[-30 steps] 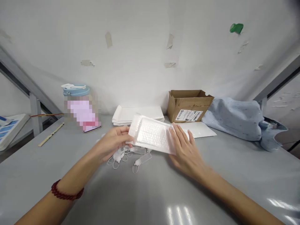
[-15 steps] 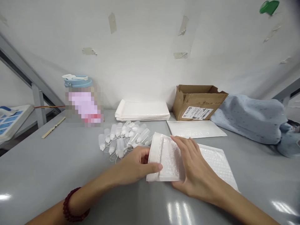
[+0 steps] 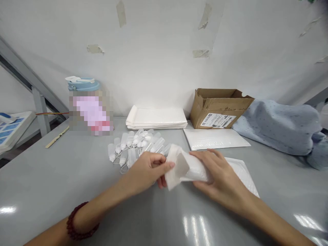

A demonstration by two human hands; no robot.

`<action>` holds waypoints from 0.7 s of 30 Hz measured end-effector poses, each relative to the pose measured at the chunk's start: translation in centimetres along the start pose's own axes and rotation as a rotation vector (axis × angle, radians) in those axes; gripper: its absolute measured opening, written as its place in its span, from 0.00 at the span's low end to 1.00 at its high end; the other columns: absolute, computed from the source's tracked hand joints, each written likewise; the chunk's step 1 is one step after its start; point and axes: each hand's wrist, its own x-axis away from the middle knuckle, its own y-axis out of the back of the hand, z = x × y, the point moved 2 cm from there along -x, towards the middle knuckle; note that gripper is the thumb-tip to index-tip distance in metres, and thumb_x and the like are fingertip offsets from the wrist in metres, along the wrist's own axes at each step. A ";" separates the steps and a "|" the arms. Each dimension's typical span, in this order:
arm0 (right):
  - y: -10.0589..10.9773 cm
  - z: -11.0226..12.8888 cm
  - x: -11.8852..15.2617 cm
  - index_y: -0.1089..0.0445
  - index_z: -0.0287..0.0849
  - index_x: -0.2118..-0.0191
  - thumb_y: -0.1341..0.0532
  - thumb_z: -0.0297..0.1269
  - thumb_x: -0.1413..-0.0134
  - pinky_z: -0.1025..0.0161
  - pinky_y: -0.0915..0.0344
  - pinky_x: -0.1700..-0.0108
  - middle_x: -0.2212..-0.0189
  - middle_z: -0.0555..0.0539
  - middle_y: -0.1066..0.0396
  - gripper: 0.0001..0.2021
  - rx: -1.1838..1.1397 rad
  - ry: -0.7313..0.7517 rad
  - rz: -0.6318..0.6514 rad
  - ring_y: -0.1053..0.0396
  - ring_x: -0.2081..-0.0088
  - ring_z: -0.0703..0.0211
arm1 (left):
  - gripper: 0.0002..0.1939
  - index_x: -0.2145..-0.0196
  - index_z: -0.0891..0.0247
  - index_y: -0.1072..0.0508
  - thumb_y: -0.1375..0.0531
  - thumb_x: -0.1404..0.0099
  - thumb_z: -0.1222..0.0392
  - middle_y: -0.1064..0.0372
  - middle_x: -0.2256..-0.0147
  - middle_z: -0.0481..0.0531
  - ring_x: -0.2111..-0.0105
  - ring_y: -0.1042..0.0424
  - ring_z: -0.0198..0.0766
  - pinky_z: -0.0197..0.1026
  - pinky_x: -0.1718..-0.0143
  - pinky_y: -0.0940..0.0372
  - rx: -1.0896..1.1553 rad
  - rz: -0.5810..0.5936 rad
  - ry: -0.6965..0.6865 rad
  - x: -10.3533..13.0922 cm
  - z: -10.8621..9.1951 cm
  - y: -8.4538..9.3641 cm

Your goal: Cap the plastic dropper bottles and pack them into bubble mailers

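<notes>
A white padded envelope (image 3: 196, 168) is held above the grey table, its mouth bulging open toward the left. My left hand (image 3: 151, 169) pinches the flap at the left end between thumb and fingers. Around the body of the envelope, on the right, my right hand (image 3: 217, 174) is wrapped, thumb below and fingers above. Several small translucent bottles (image 3: 132, 155) with white caps and thin loops lie just beyond my left hand. Another padded envelope (image 3: 242, 174) lies flat, partly under my right hand. The inside of the held envelope is blurred.
At the back are a stack of white envelopes (image 3: 156, 118), a cardboard box (image 3: 220, 107) and a single envelope (image 3: 216, 139). Blue cloth (image 3: 279, 126) lies at the right. A blue-lidded container (image 3: 83, 84) and a wooden stick (image 3: 57, 137) are at the left.
The held envelope has gone from flat to bulging, with its mouth spread and flap tilted. My left hand has moved slightly up with the flap. The camera view has shifted a little.
</notes>
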 end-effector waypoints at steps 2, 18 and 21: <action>0.7 -1.2 -0.2 0.37 0.46 0.52 0.44 0.32 0.51 0.53 0.36 0.56 0.62 0.47 0.26 0.17 -0.004 -0.080 -0.042 0.29 0.61 0.51 | 0.17 0.74 0.63 0.30 0.47 0.36 0.48 0.33 0.81 0.46 0.82 0.34 0.33 0.35 0.78 0.40 -0.165 -0.092 -0.006 0.1 -0.3 1.5; 0.5 -2.1 -0.1 0.47 0.46 0.41 0.40 0.33 0.55 0.51 0.37 0.49 0.47 0.43 0.37 0.32 -0.056 -0.140 0.261 0.39 0.47 0.47 | 0.10 0.77 0.60 0.35 0.44 0.40 0.54 0.36 0.81 0.43 0.79 0.39 0.32 0.33 0.78 0.46 -0.641 0.081 -0.062 1.4 -1.2 4.1; 0.4 -1.7 0.0 0.47 0.45 0.41 0.39 0.32 0.55 0.51 0.36 0.50 0.48 0.42 0.37 0.33 -0.055 -0.128 0.262 0.38 0.48 0.47 | 0.10 0.74 0.61 0.33 0.43 0.39 0.54 0.32 0.79 0.44 0.78 0.37 0.31 0.32 0.78 0.44 -0.552 0.083 -0.076 1.6 -1.7 4.5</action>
